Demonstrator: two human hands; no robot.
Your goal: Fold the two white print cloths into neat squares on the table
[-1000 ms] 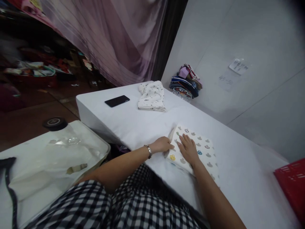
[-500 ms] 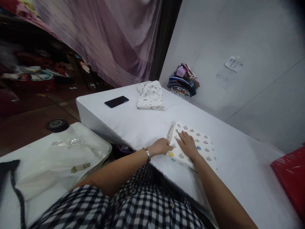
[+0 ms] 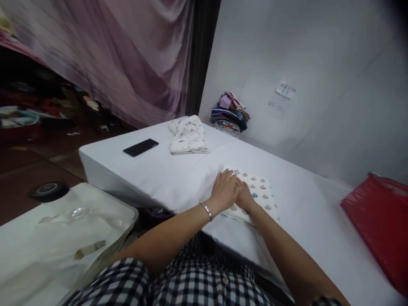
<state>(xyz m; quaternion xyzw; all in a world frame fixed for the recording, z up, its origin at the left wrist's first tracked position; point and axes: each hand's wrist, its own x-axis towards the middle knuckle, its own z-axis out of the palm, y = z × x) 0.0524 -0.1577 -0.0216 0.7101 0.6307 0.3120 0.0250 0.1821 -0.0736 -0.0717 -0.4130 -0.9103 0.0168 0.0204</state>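
A folded white cloth with small coloured prints [image 3: 261,193] lies on the white table [image 3: 178,178] in front of me. My left hand [image 3: 225,190], with a bracelet at the wrist, lies flat on the cloth's left part, fingers stretched out. My right hand [image 3: 245,195] rests on the cloth right beside it, partly under the left hand, so its fingers are mostly hidden.
A black phone [image 3: 140,147] and a second folded white cloth [image 3: 188,136] lie at the table's far end. A pile of coloured clothes [image 3: 229,112] sits by the wall. A red basket [image 3: 379,221] stands at right. A clear plastic bin [image 3: 63,229] is at left.
My left hand has moved from the cloth's left edge up onto the cloth, beside and over my right hand. The view has swung to the right.
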